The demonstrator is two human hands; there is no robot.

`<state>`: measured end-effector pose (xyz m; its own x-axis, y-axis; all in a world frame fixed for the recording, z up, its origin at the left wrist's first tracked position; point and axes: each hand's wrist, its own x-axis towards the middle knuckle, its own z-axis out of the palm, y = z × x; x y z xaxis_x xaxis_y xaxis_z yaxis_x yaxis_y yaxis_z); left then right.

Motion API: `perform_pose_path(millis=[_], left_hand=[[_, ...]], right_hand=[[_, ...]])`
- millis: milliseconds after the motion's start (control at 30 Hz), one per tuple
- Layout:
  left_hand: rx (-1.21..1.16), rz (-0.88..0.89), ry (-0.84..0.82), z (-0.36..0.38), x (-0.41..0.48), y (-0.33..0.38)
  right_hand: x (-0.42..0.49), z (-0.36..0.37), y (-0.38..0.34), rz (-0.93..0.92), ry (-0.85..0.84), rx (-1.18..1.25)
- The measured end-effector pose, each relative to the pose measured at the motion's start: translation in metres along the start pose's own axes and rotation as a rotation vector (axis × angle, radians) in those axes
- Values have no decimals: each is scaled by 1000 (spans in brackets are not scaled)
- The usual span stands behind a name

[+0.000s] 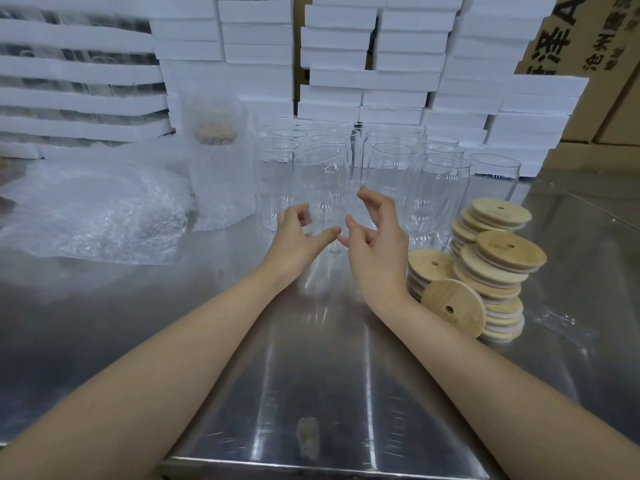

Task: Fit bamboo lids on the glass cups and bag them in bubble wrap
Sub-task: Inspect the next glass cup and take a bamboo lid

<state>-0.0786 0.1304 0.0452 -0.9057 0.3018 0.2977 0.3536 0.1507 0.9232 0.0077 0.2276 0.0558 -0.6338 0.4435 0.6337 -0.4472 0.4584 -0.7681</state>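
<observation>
Several clear glass cups stand in rows at the back of the steel table. The nearest cup stands just beyond my hands. My left hand and my right hand hover side by side in front of it, fingers loosely curled, holding nothing. Stacks of round bamboo lids with small holes lean at the right, close to my right wrist. One lidded cup wrapped in bubble wrap stands at the left of the cups. A pile of bubble wrap bags lies further left.
White foam boxes are stacked high behind the cups. Cardboard cartons stand at the back right. A small greenish smudge marks the table near its front edge.
</observation>
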Motion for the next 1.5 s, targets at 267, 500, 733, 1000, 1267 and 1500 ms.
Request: perform_pose_path(millis=[267, 500, 733, 1000, 1267, 1500], left_hand=[[-64, 84, 140, -3, 0, -2], [68, 440, 177, 1, -9, 12], [120, 510, 174, 2, -9, 10], [113, 515, 158, 2, -7, 7], [165, 563, 200, 1, 3, -4], [143, 730, 250, 1, -1, 4]], right_hand=[[4, -1, 2, 72, -3, 55], [9, 0, 3, 119, -93, 71], [11, -2, 5, 33, -138, -4], [14, 1, 6, 18, -139, -23], [5, 6, 3, 76, -208, 76], [11, -6, -12, -118, 23, 178]])
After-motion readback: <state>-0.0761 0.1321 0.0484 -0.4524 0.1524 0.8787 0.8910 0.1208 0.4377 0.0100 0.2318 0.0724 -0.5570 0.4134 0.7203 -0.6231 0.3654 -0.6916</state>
